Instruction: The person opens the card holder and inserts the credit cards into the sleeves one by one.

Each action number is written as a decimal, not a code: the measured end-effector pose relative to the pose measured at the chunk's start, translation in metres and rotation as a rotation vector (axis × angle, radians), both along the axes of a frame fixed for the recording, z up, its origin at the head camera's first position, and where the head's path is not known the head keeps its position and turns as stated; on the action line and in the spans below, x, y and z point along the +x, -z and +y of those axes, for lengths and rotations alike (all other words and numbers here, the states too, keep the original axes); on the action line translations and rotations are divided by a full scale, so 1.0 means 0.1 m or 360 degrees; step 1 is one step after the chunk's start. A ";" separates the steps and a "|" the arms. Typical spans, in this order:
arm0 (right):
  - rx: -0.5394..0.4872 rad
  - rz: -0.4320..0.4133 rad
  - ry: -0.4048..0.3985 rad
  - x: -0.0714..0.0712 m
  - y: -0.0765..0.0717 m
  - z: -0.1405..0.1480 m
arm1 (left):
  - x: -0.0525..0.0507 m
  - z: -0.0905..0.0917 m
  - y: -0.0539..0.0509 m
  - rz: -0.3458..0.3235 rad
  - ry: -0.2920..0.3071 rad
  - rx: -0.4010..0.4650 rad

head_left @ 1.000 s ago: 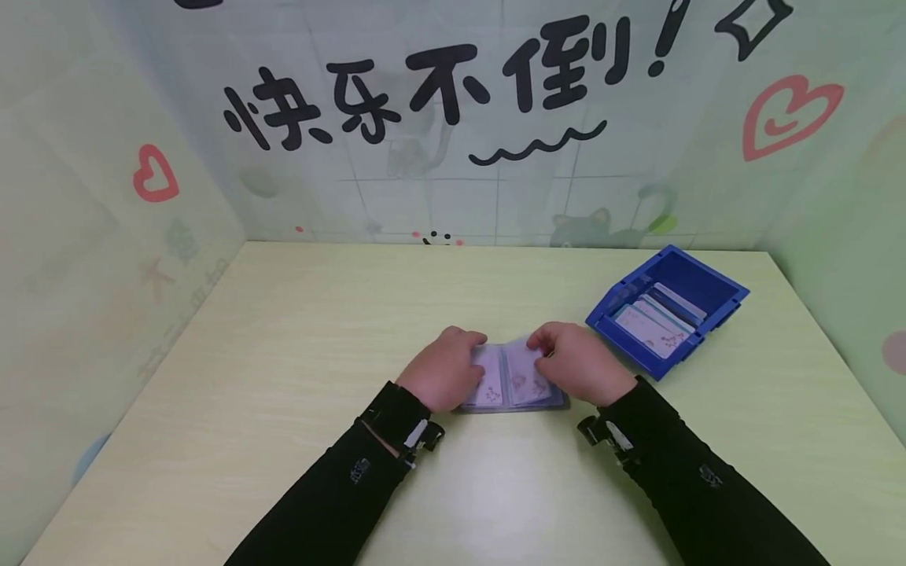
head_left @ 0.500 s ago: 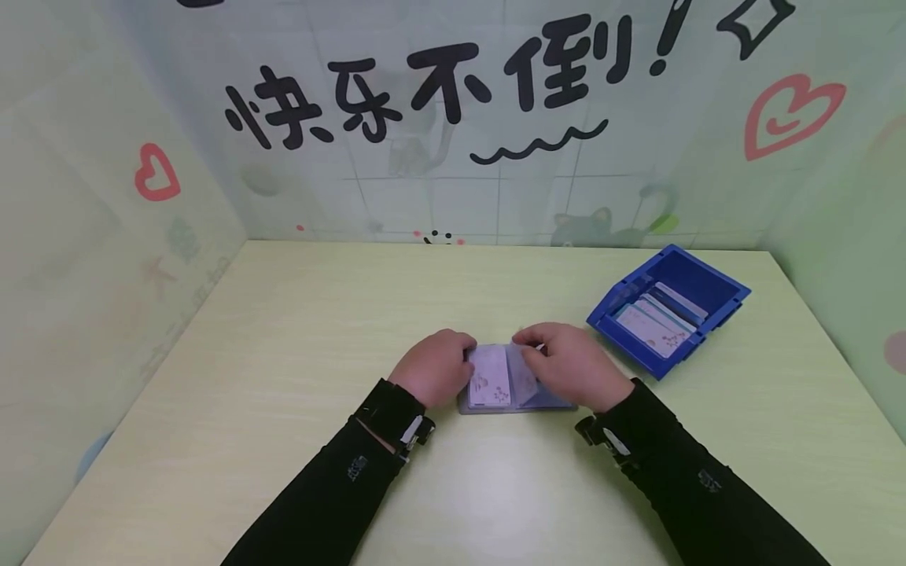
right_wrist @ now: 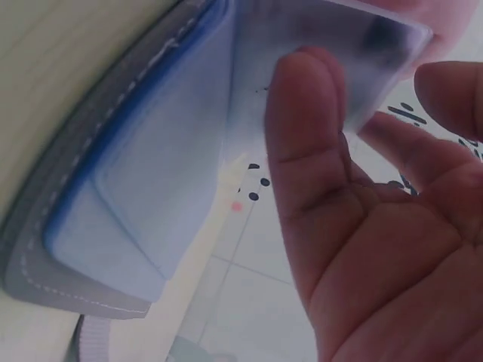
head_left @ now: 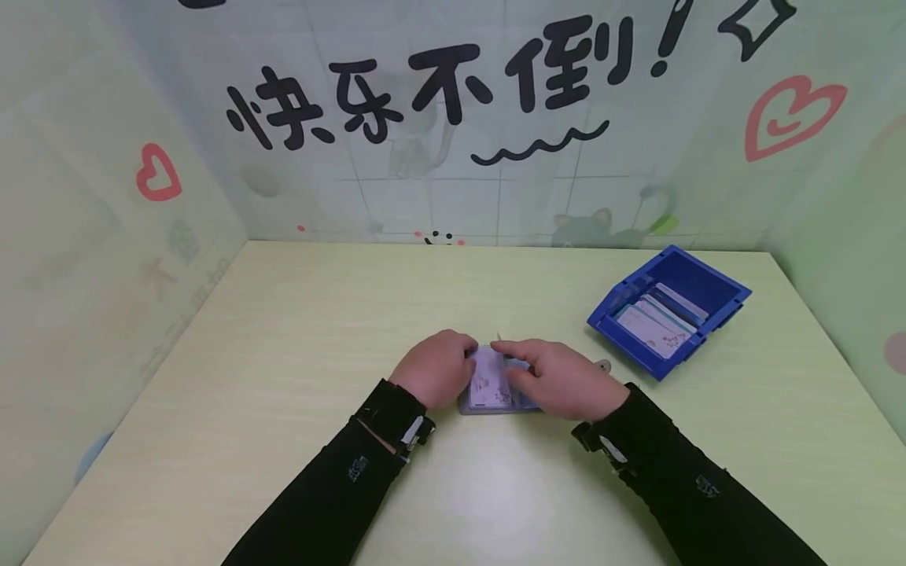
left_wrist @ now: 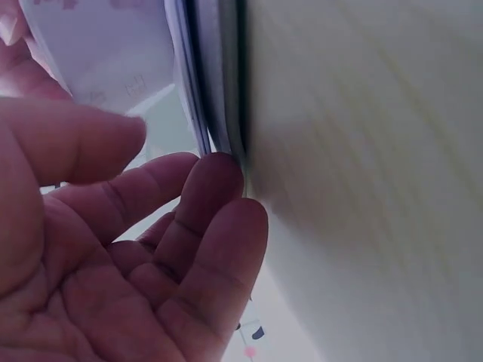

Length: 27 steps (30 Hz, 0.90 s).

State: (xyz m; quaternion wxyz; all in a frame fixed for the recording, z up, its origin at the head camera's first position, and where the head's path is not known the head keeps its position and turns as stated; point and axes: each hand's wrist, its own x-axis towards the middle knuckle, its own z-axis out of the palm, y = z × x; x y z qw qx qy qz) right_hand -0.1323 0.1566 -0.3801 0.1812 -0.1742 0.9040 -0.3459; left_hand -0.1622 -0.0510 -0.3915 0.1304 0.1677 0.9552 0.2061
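Observation:
A small grey card holder (head_left: 470, 410) with clear sleeves lies spread on the table. A pinkish-white card (head_left: 488, 381) with a floral print shows in its left side. My left hand (head_left: 434, 369) is at its left edge; in the left wrist view the fingertips (left_wrist: 215, 170) touch the stacked edge, with the thumb apart from them. Over the right side, my right hand (head_left: 566, 383) extends its fingers leftward. In the right wrist view, a raised clear sleeve (right_wrist: 355, 38) is against its fingers, and a bluish sleeve (right_wrist: 151, 181) lies on the stitched cover.
A blue open box (head_left: 711, 275) with several upright cards (head_left: 654, 326) stands at the back right of the table (head_left: 340, 306). A round snap (head_left: 604, 365) peeks out beyond the right hand. Printed fabric walls enclose the back and sides.
The right hand has carried a sleeve page from the right side over toward the left. Its pinching fingers have straightened. The left hand shifted slightly left off the left page.

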 end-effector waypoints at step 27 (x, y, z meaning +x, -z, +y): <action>0.0250 0.0047 -0.0181 0.02 0.04 -0.03 | -0.01 -0.01 0.03 0.0010 0.0040 -0.0015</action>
